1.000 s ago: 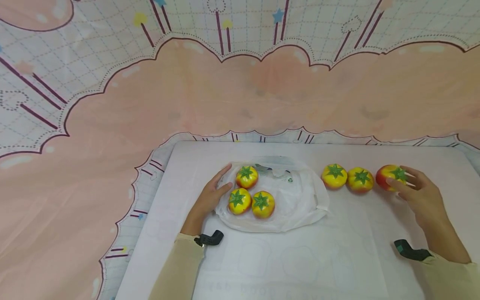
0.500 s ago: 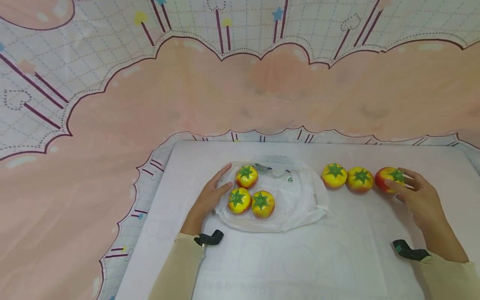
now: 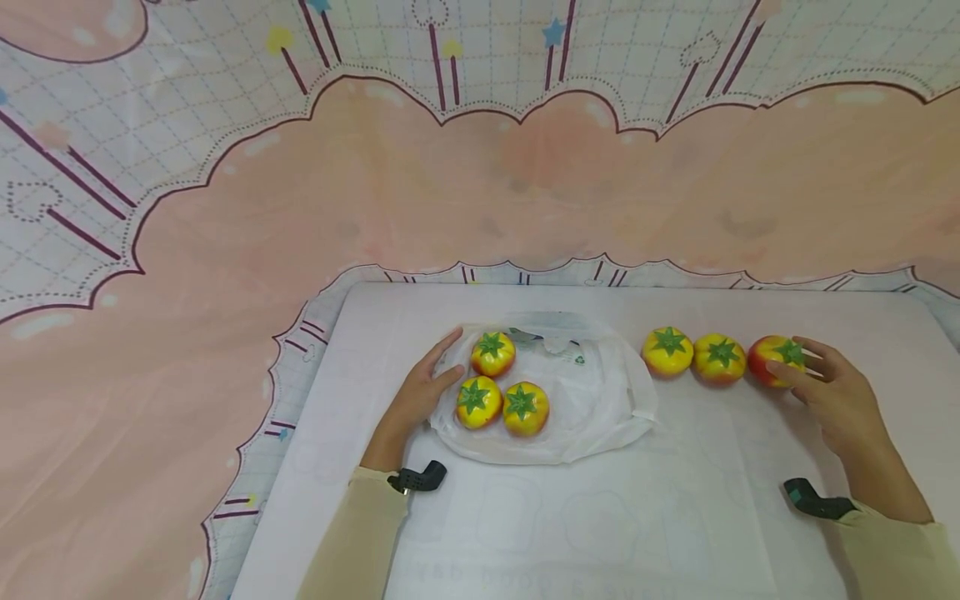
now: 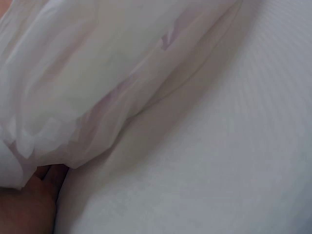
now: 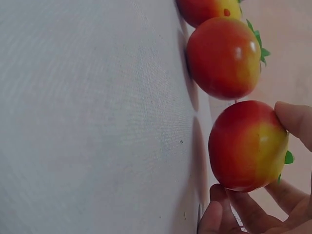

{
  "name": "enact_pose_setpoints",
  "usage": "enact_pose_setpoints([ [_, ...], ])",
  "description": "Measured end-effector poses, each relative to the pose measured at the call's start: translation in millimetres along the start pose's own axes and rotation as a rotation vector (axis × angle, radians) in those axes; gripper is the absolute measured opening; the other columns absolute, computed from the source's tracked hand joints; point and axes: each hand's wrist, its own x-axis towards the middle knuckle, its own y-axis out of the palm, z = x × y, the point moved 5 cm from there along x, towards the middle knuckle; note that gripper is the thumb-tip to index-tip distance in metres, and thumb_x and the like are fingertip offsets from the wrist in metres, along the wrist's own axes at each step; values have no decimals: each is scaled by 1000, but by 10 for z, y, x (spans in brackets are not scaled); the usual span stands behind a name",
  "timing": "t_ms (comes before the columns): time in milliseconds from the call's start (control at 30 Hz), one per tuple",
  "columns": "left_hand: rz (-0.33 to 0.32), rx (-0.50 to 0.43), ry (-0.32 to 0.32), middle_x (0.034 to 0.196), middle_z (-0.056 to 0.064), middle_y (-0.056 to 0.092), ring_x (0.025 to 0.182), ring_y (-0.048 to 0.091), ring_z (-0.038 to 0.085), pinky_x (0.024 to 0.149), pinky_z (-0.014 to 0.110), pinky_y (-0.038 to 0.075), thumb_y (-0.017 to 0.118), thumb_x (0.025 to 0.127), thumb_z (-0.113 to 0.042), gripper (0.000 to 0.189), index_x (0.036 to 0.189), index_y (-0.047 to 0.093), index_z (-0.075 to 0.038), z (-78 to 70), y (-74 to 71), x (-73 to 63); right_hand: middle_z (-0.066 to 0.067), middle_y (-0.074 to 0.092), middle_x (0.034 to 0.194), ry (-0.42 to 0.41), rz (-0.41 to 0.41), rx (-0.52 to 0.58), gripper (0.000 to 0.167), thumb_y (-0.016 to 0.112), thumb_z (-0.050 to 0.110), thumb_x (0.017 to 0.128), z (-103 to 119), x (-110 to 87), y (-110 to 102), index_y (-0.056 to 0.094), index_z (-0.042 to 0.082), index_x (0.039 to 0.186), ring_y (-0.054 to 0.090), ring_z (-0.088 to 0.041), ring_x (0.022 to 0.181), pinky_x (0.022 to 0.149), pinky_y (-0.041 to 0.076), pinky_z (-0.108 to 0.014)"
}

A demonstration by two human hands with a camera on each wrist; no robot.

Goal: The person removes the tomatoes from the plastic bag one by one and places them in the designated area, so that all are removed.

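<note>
My right hand point(image 3: 843, 400) pinches a red-and-yellow toy tomato point(image 5: 246, 146) between thumb and fingers. It sits at the right end of a short row, close beside a second toy tomato point(image 3: 719, 361), with a third toy tomato point(image 3: 667, 352) further left. My left hand point(image 3: 416, 396) lies at the left edge of a white plastic bag point(image 3: 592, 408), thumb and forefinger spread. In the left wrist view the bag's folds point(image 4: 92, 73) cover most of its fingers. Three more tomatoes lie on the bag: one at the back point(image 3: 493, 355), two in front point(image 3: 479, 402).
Everything lies on a white table point(image 3: 570, 533) with faint printing near the front. Behind it hangs a pink-and-white patterned cloth point(image 3: 465, 192). Each wrist wears a black strap-mounted device point(image 3: 423, 476).
My right hand has brought its toy tomato slightly left and down, up close to the other two in the row. The left hand, bag and tomatoes on it have stayed put.
</note>
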Motion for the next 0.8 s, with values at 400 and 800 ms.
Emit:
enact_pose_setpoints([
  [400, 5, -9, -4, 167, -15, 27, 159, 18, 20, 128, 56, 16, 61, 101, -36, 56, 150, 40, -55, -5, 1, -6, -28, 12, 168, -27, 26, -2, 86, 57, 59, 97, -12, 16, 23, 15, 28, 165, 22, -55, 149, 114, 32, -65],
  [800, 22, -19, 3, 169, -12, 24, 160, 14, 20, 129, 54, 13, 59, 103, -31, 59, 156, 37, -45, 33, -6, 27, -29, 12, 168, -39, 30, -17, 89, 59, 59, 97, -36, -1, 34, 14, 24, 166, 20, -58, 148, 111, 32, -72],
])
